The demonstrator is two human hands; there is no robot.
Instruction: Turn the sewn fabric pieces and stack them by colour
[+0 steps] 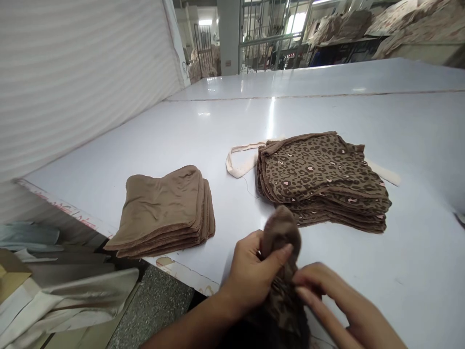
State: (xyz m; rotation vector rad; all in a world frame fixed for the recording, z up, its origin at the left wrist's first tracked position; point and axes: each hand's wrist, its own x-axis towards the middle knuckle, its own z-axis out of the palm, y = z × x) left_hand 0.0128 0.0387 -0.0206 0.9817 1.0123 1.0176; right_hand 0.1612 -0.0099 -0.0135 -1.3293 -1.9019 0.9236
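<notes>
My left hand (250,276) is closed around a bunched piece of brown fabric (280,232), thumb pressed on its top. My right hand (341,305) pinches the lower, leopard-print part of the same piece (281,303) near the table's front edge. Just beyond them lies a stack of leopard-print fabric pieces (319,179). A stack of plain brown fabric pieces (165,211) sits to the left, close to the table's corner.
A cream cloth strip (240,162) loops out from under the leopard stack. The white table (327,106) stretches far back. A corrugated shutter (72,72) stands at left. Loose pale fabric and paper (54,295) lie on the floor below the table's edge.
</notes>
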